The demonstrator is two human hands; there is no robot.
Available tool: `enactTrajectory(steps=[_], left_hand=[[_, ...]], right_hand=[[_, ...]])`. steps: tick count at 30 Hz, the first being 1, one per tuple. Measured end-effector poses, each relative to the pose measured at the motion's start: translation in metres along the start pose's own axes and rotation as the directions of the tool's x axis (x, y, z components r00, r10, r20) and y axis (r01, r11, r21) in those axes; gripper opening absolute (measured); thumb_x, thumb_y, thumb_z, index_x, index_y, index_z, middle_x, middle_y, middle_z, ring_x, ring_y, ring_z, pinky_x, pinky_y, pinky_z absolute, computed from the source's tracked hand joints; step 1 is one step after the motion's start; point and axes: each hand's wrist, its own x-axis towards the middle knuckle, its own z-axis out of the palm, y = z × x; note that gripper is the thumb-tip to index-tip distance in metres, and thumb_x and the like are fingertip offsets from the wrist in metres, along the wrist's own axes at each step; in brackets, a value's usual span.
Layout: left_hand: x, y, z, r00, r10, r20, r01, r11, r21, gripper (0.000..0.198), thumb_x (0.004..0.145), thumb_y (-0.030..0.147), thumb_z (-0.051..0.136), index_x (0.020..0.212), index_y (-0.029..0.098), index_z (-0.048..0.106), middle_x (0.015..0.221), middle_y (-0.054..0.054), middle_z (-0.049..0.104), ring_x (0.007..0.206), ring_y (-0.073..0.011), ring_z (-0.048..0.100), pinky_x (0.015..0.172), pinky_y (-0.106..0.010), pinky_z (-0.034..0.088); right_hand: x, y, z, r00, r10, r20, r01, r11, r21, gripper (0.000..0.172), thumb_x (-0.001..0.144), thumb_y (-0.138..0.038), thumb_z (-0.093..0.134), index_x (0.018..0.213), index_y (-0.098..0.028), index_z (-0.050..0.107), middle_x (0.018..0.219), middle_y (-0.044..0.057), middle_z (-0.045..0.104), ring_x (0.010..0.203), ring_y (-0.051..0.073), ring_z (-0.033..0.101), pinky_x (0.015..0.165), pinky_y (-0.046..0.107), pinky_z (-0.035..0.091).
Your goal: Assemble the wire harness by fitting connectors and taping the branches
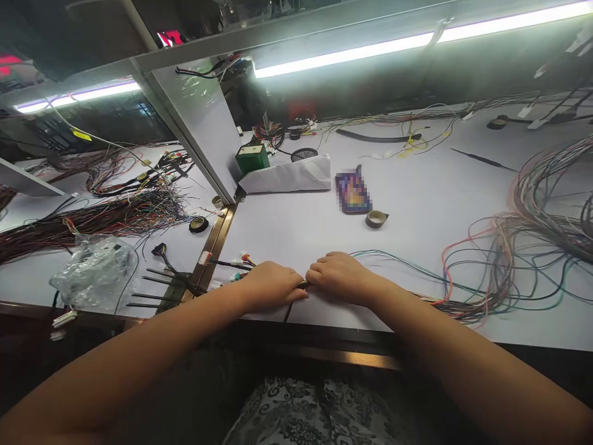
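A slender dark bundle of insulated wires [303, 285] lies between the two hands just above the near edge of the smooth white worktop [282, 232], only a short piece showing at the thumbs. Its long axis seems to run left to right, roughly along that edge, and neither hand is clearly nearer, since both are on it. The left hand [271, 286] and the right hand [340, 278] are curled closed around it, nearly touching; the exact finger placement underneath is hidden. Beyond the left hand, cable ends with small plugs emerge, among them a white rectangular plastic connector [204, 258], near a dark metal fixture with thin parallel rods [172, 293]. Beyond the right hand, thin multicoloured wires spread into a large loose coil of wires [503, 278], which crowds that side. Farther from the body, open white surface reaches up to a brown-black roll of adhesive tape [370, 219] and a pixelated rectangular object [353, 193], leaving more room forward than sideways.
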Motion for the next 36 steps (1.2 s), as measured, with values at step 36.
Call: enactTrajectory(steps=[36], left_hand=[[-0.012,0.005,0.003,0.984,-0.179,-0.015,0.179,0.97,0.162,0.033,0.093,0.034,0.032,0.081,0.016,0.057,0.074,-0.008,0.064,0.065,-0.0245,0.061,0.056,-0.034,0.041]], right_hand=[[-0.025,-0.004,0.005,0.928,0.372,0.009,-0.371,0.928,-0.043,0.022,0.087,-0.019,0.041,0.076,-0.016,0.06,0.069,0.007,0.067,0.058,0.017,0.057,0.051,0.027,0.023]])
